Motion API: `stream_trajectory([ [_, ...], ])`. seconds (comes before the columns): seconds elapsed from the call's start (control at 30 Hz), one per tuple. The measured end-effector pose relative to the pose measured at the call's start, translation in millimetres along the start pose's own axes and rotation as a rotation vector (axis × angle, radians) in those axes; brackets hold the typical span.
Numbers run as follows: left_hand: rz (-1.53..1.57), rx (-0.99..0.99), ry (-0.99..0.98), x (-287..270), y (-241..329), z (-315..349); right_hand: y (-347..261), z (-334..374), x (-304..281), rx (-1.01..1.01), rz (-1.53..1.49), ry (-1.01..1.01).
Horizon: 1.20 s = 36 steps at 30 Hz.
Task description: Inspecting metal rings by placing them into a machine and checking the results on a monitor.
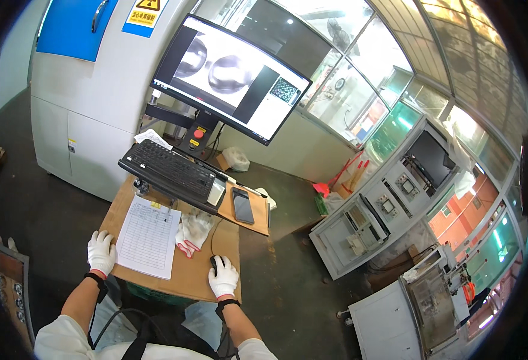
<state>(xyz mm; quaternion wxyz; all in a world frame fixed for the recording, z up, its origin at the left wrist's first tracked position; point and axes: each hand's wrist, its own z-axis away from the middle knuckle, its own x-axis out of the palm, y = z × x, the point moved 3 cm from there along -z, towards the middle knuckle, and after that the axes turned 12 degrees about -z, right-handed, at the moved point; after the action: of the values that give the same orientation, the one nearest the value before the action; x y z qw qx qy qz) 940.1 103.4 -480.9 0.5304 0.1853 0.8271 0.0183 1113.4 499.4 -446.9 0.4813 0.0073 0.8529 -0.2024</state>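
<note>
My left hand (101, 253), in a white glove, lies at the left edge of a cardboard-topped table (207, 282) with its fingers stretched out and nothing in them. Beside it is a printed form (147, 237) with a grid, held by a clip at its top. My right hand (223, 279), also gloved, is wrapped over a black computer mouse (216, 262); only the mouse's front shows. Between the hands, a spare pair of white gloves with red cuffs (194, 231) lies by the form. Above them sits a black keyboard (169, 171) on a raised tray.
A monitor (234, 75) showing grey round shapes stands beyond the keyboard. To its right on the tray lies a phone (242, 205). A red button (198, 133) sits under the screen. A large grey cabinet (90, 102) is at left, an instrument console (378, 207) at right.
</note>
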Motion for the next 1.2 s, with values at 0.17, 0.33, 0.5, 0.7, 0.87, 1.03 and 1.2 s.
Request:
stream_trajectory([
  [0.17,-0.002,-0.017,-0.040,-2.3,0.4,0.0,-0.6,-0.3,-0.8,0.003,0.009,-0.016],
  [0.33,0.006,-0.025,-0.044,-1.3,-0.5,0.2,0.3,0.9,0.7,0.004,0.005,-0.009],
  [0.5,0.001,-0.025,-0.053,0.9,-1.5,-0.3,0.8,0.4,1.0,0.015,0.005,-0.017],
  [0.7,0.010,-0.014,-0.030,3.9,-3.3,0.9,1.0,0.6,1.3,0.016,0.002,-0.028],
  [0.87,0.006,-0.007,-0.010,5.8,-3.2,0.8,1.7,0.6,1.1,0.024,0.004,-0.035],
  [1.03,0.002,-0.007,-0.009,4.7,-3.6,0.9,1.8,0.4,2.9,0.021,0.019,-0.039],
  [1.2,0.006,-0.007,-0.010,1.6,-0.1,-0.2,6.4,1.9,5.4,0.011,0.023,-0.025],
])
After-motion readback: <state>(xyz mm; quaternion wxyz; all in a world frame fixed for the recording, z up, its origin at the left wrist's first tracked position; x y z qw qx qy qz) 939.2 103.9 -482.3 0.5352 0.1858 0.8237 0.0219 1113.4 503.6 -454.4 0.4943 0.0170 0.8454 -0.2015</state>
